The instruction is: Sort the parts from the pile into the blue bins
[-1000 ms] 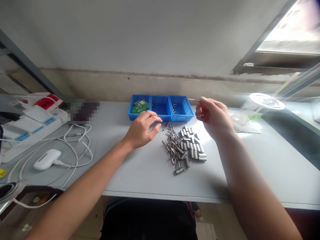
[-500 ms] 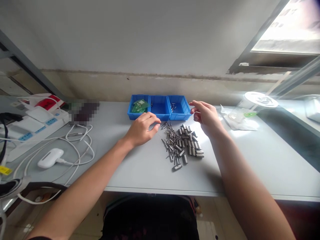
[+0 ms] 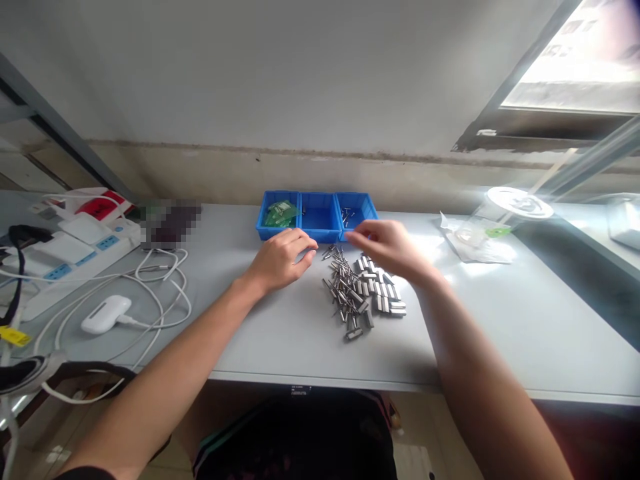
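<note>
Now, three blue bins (image 3: 320,236) on the counter (image 3: 280,340)!

Far left, one yellow label (image 3: 14,335), unreadable. Left hand (image 3: 284,259) half open, nothing visible in it. White lettering (image 3: 301,392) below the counter's edge, also illegible. Metal pins (image 3: 342,283), too many to count, heap before the bins; metal blocks (image 3: 383,303) beside them. Above the blocks, the right hand (image 3: 386,245) curls nearly closed; whether it grips anything, I can't tell.

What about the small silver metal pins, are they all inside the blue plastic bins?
No, many small silver metal pins lie heaped on the grey tabletop.
</note>
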`<state>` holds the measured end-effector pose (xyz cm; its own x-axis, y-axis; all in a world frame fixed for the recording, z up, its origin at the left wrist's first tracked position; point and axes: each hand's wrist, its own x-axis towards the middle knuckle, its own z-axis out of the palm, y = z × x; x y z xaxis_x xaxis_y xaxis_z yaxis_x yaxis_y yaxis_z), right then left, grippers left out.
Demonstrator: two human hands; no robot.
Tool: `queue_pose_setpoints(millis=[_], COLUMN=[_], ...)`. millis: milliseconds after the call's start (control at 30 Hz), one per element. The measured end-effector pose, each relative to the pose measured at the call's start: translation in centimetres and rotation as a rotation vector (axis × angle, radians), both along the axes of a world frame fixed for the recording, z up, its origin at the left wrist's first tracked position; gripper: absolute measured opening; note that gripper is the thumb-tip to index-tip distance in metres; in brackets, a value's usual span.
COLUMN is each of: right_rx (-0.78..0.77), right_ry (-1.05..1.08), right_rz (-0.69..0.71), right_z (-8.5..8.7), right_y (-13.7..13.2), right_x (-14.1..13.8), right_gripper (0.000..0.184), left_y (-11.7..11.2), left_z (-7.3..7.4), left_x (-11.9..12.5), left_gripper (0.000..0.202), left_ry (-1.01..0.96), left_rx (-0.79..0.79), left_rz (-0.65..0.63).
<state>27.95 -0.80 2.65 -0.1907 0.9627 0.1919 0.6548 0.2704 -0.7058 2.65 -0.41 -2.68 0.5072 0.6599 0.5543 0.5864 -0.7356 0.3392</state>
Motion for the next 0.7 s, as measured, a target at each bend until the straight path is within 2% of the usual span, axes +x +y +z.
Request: queue_pose_setpoints(millis=[100,267,400,600,700], right_rx=[0.093,0.156,0.147,0.183,0.162], right_ry=[-0.330,-0.583,-0.628,-0.625,-0.650], right_rz=[0.161,0.249,0.271,0.223,0.231], right_z=[-0.7,-2.7,-3.5,-3.3,-3.2], right_y=[-1.4,-2.4,-2.5,-2.6,-2.6], right_x=[-2.2,-5.0,-5.5,-4.8,-4.2], right_gripper=[0.023,0.016,0.011,0.008,0.014], left_y=[0.0,-0.3,-0.5,-0.8,-1.0], left_z=[0.0,0.1,0.2,0.6,0.8], left_x=[0.1,0.4,0.7,1.0,0.8], left_gripper=[0.015,0.013,0.014,0.015,0.014], left_ry=[-0.016,-0.031,-0.031,-0.026,-0.032], left_rx=[-0.013,-0.032,-0.062,-0.060,-0.049], left_rz=[-0.001,-0.027,-0.036,-0.038,-0.038])
